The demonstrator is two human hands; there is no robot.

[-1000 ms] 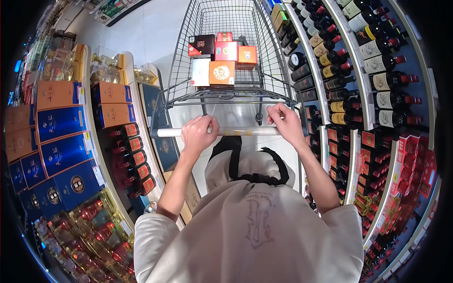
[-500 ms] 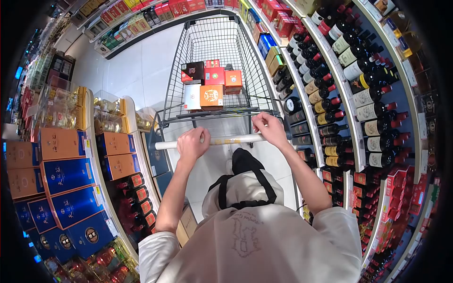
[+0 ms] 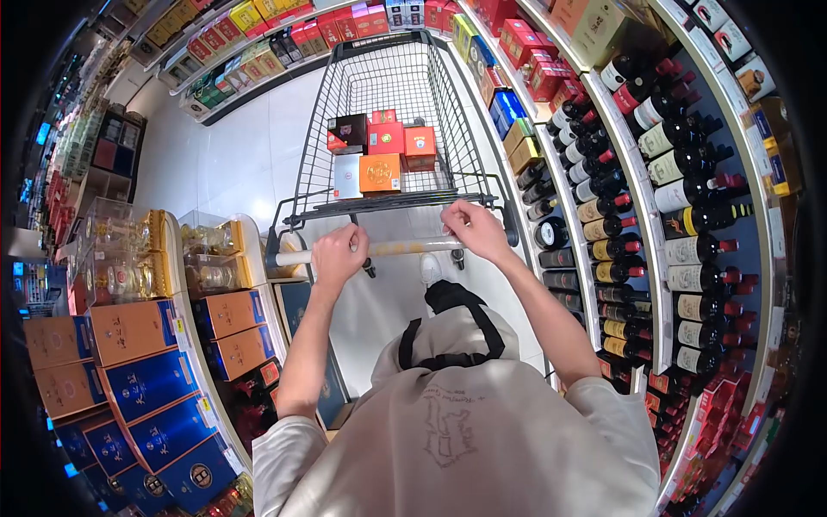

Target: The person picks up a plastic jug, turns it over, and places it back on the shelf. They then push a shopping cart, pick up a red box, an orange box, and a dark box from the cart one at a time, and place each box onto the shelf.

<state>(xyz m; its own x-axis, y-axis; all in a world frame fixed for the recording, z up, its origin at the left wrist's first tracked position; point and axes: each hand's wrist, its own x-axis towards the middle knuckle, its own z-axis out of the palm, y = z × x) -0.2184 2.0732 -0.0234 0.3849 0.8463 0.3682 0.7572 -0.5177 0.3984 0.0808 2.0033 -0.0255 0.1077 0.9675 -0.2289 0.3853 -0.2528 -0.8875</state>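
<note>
My left hand is closed round the left part of the pale handle of a shopping cart. Further right on that bar, my right hand rests with curled fingers. In the wire basket lie several boxes: an orange box, a red box, a red-orange box, a black box and a white-fronted box. They sit together near the handle end of the basket.
Wine bottles fill the shelves close on the right. To the left stand stacked blue and orange boxes and clear display cases. Ahead, a shelf of boxed goods curves across the aisle. Pale floor tiles lie left of the cart.
The shelves on both sides have slid back towards me as the cart and I moved forward. Both hands stay on the handle. A white shoe now shows below it.
</note>
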